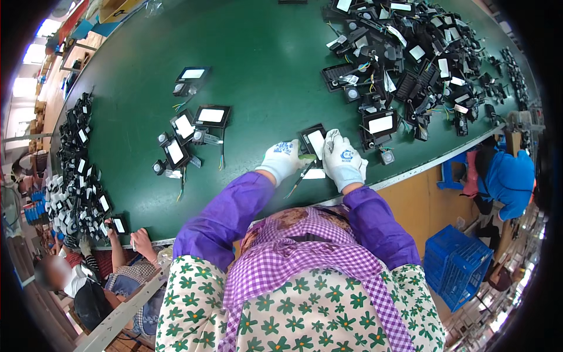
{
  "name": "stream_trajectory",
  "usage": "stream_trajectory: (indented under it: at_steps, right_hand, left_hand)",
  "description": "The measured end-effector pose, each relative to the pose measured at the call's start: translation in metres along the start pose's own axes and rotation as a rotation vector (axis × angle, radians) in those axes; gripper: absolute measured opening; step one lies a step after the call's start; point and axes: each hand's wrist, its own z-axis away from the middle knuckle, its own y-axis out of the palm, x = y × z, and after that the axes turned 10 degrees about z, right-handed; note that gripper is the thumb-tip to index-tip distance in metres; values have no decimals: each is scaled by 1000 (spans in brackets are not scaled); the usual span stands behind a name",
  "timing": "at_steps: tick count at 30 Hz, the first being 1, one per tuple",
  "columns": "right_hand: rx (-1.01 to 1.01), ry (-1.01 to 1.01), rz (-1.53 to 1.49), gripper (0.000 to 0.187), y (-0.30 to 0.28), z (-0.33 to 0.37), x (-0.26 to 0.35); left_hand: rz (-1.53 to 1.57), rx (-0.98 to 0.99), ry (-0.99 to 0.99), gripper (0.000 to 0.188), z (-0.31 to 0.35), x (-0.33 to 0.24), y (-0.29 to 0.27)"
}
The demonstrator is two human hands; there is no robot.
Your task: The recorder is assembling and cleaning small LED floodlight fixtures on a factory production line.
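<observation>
Both my hands wear white gloves with blue print and meet at one small black floodlight (315,141) with a white front panel, low over the green table near its front edge. My left hand (282,159) closes on its lower left side, with a greenish fingertip against it. My right hand (343,157) wraps its right edge, its fingers bent. A dark cable (300,180) with bared coloured wires hangs from below the floodlight toward me. Just under the hands shows a flat white piece (314,174); what it belongs to is hidden.
Left of my hands lie several loose floodlights (183,126) with round sensors and cables. A big heap of them (410,64) covers the table's right side; another row (82,158) lines the far left. A co-worker's hand (141,240) is at the left edge. Blue crates (457,264) stand lower right.
</observation>
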Motion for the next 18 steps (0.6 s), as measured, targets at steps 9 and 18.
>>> stream_trajectory:
  at_steps: [9, 18]
  right_hand:
    - [40, -3, 23, 37, -3, -2, 4]
    - [-76, -208, 62, 35, 2, -29, 18]
  left_hand:
    - [859, -50, 475, 89, -38, 70, 47]
    - [582, -10, 304, 62, -31, 72, 36]
